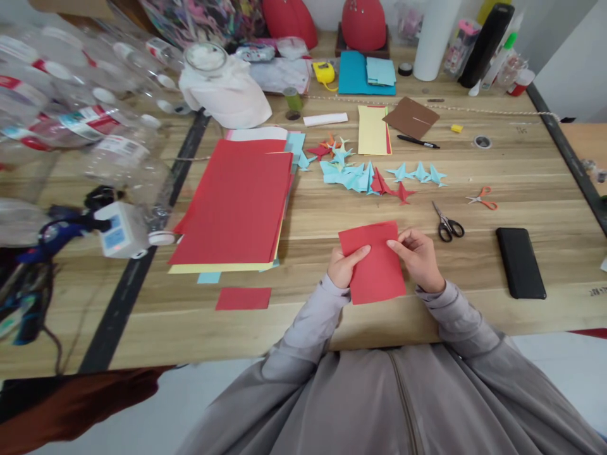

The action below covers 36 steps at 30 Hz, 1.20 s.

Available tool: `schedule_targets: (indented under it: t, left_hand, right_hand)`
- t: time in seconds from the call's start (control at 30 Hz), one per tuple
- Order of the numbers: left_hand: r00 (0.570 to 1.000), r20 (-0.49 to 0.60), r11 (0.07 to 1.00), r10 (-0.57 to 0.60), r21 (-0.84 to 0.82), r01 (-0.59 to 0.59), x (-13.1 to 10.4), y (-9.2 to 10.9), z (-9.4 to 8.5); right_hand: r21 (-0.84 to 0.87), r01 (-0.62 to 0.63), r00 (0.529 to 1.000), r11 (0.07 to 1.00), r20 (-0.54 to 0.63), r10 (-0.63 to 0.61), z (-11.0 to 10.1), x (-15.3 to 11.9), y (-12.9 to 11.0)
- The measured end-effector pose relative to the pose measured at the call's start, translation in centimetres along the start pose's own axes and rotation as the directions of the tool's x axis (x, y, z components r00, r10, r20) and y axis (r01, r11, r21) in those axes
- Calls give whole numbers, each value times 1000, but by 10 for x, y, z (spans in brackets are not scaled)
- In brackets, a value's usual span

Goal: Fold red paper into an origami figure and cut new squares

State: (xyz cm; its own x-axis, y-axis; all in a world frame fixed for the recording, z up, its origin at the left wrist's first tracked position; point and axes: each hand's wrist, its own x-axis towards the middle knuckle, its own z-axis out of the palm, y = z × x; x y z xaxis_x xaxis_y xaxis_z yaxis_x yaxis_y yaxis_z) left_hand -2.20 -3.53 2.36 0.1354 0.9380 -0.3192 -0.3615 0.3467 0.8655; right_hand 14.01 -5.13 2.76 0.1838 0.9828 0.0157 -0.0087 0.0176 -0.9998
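Observation:
A rectangular sheet of red paper point(377, 272) is held up above the table's front edge, tilted slightly. My left hand point(344, 265) grips its left edge, thumb lying on the face and fingers behind. At the upper right edge my right hand point(417, 256) pinches the sheet between thumb and curled fingers. To the left lies a stack of large red sheets point(237, 202) with yellow and blue paper under it. A small red paper piece point(243, 298) rests in front of that stack. Folded blue paper cranes point(348, 175) and red ones point(403, 193) sit beyond my hands.
Black-handled scissors point(447, 224), orange-handled scissors point(482, 198) and a black phone point(521, 263) lie to the right. Farther back are yellow paper strips point(372, 129), a brown sheet point(411, 118) and a pen point(418, 141). Plastic bottles point(85, 123) crowd the left, beside a white box-shaped device point(122, 230).

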Motion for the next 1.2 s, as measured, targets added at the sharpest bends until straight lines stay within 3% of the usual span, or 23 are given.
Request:
schedule_targets:
  t: [0.3, 0.6, 0.8, 1.2]
  left_hand:
    - [999, 16, 999, -40, -16, 40, 1, -4, 1]
    - [999, 25, 999, -45, -5, 45, 0, -3, 1]
    - [996, -83, 1000, 12, -3, -13, 4, -2, 1]
    - [993, -107, 998, 55, 25, -53, 5, -4, 0]
  right_hand:
    - [92, -112, 992, 989, -40, 116, 1, 1, -2]
    - [42, -51, 997, 998, -57, 54, -2, 2, 1]
    - [114, -169, 986, 979, 36, 166, 1, -2, 2]
    - [141, -148, 985, 979, 105, 134, 0, -2, -1]
